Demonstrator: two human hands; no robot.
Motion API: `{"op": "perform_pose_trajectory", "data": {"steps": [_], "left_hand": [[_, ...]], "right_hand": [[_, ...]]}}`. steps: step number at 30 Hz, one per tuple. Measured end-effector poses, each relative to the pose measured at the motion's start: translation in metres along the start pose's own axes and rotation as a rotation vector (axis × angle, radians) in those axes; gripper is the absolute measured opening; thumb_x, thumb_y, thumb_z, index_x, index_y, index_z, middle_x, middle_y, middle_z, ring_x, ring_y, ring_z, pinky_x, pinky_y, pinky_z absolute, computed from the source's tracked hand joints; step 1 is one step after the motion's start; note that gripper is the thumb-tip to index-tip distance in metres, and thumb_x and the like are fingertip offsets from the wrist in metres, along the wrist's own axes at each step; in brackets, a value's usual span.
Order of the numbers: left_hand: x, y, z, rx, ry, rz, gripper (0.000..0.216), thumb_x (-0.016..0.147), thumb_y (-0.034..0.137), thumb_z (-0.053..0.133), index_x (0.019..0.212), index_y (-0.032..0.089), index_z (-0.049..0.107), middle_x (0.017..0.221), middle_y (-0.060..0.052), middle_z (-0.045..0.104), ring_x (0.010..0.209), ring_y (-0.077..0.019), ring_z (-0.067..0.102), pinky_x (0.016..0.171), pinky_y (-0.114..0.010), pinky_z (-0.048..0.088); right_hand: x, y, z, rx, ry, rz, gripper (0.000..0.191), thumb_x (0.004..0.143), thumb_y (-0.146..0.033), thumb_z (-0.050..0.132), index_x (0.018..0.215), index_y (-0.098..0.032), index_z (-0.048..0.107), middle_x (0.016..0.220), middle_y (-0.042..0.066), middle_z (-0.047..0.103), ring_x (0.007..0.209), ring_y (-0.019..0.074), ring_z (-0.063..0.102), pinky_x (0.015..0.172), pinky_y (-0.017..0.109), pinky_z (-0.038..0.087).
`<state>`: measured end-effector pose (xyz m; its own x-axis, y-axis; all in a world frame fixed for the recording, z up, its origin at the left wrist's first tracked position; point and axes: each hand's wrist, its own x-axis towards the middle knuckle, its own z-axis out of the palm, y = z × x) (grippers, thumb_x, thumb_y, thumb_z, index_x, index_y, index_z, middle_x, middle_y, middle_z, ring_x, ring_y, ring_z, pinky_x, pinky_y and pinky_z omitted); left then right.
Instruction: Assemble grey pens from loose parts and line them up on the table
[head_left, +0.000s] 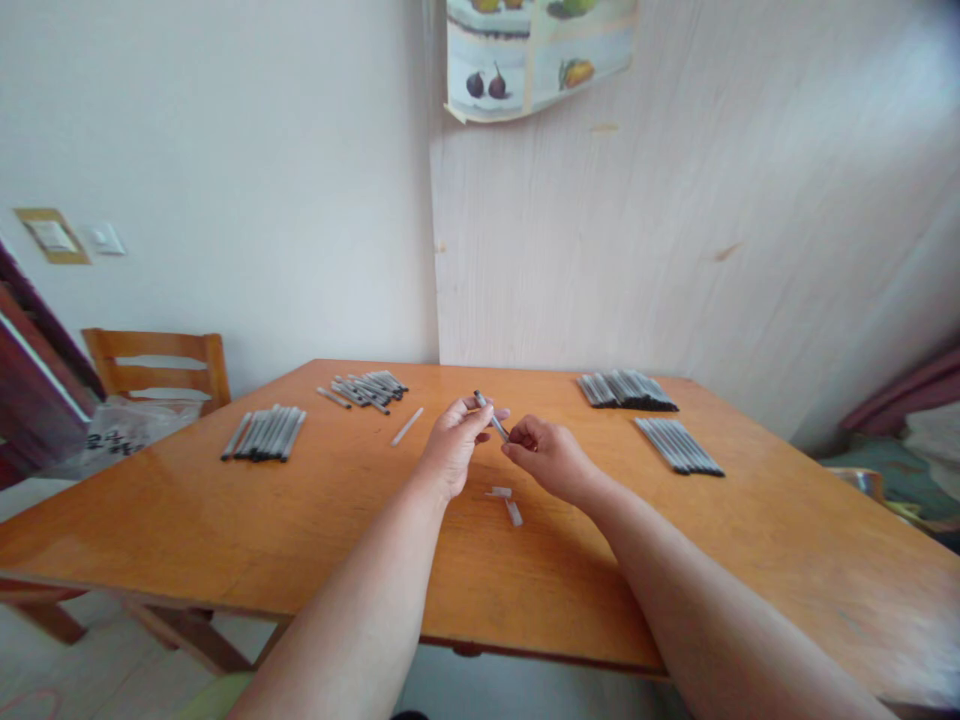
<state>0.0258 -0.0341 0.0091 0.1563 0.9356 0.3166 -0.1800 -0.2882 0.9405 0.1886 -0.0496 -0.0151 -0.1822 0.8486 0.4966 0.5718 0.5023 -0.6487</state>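
My left hand (454, 440) and my right hand (546, 455) meet above the middle of the wooden table (225, 530). Between them is a thin grey pen (491, 416), tilted. The left fingers pinch its upper end and the right fingers pinch its lower end. Just below the hands, two small pale pen pieces (507, 503) lie on the table. A single pale tube (407, 426) lies to the left of my left hand.
Groups of grey pens lie on the table: a row at the left (264, 434), a loose pile at the back (369, 389), a stack at the back right (625, 390) and a row at the right (679, 445). A wooden chair (157, 365) stands at the left.
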Motion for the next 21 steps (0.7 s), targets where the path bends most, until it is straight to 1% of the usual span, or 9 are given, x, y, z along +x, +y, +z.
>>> {"op": "perform_pose_trajectory", "data": {"steps": [4,7,9,15,19,21], "left_hand": [[0.002,0.002,-0.004,-0.114,0.063,0.003,0.037,0.076,0.050,0.062,0.094,0.020,0.051,0.096,-0.008,0.071,0.092,-0.0179,0.065,0.067,-0.025,0.042],[0.004,0.003,-0.006,-0.169,0.114,-0.022,0.036,0.074,0.048,0.066,0.090,0.020,0.050,0.090,-0.007,0.071,0.088,-0.0178,0.066,0.063,-0.023,0.042],[0.005,0.002,-0.008,-0.193,0.128,-0.041,0.035,0.073,0.046,0.067,0.088,0.020,0.050,0.090,-0.007,0.071,0.087,-0.0177,0.066,0.064,-0.024,0.042],[0.007,0.003,-0.012,-0.260,0.096,-0.042,0.028,0.075,0.040,0.066,0.090,0.020,0.055,0.103,-0.006,0.069,0.089,-0.0146,0.064,0.066,-0.024,0.044],[0.007,0.003,-0.014,-0.276,0.071,-0.055,0.026,0.076,0.039,0.063,0.094,0.020,0.059,0.107,-0.006,0.068,0.090,-0.0145,0.064,0.066,-0.024,0.045],[0.008,0.002,-0.015,-0.273,0.081,-0.052,0.026,0.076,0.038,0.064,0.094,0.020,0.060,0.108,-0.007,0.068,0.090,-0.0145,0.064,0.066,-0.024,0.044]], "right_hand": [[-0.001,0.000,-0.002,-0.023,0.012,-0.003,0.009,0.076,-0.029,0.059,0.076,-0.019,0.059,0.065,0.000,0.060,0.058,0.0109,0.050,0.054,0.023,0.033],[-0.002,-0.001,-0.003,-0.023,0.010,-0.015,0.009,0.077,-0.028,0.057,0.077,-0.020,0.059,0.065,-0.001,0.059,0.058,0.0110,0.049,0.054,0.023,0.033],[-0.002,-0.003,-0.004,0.003,0.010,-0.004,0.010,0.078,-0.029,0.057,0.077,-0.019,0.059,0.064,-0.001,0.058,0.058,0.0108,0.048,0.054,0.023,0.033],[-0.001,-0.009,-0.009,0.267,-0.007,0.095,0.015,0.079,-0.034,0.055,0.080,-0.019,0.054,0.067,-0.002,0.053,0.058,0.0100,0.043,0.053,0.022,0.034],[0.000,-0.007,-0.010,0.426,-0.052,0.137,0.018,0.081,-0.036,0.054,0.081,-0.018,0.053,0.069,-0.001,0.055,0.061,0.0104,0.047,0.058,0.023,0.038],[0.000,-0.006,-0.009,0.465,-0.062,0.154,0.020,0.082,-0.037,0.053,0.082,-0.018,0.053,0.068,0.000,0.056,0.062,0.0108,0.048,0.060,0.024,0.039]]}}
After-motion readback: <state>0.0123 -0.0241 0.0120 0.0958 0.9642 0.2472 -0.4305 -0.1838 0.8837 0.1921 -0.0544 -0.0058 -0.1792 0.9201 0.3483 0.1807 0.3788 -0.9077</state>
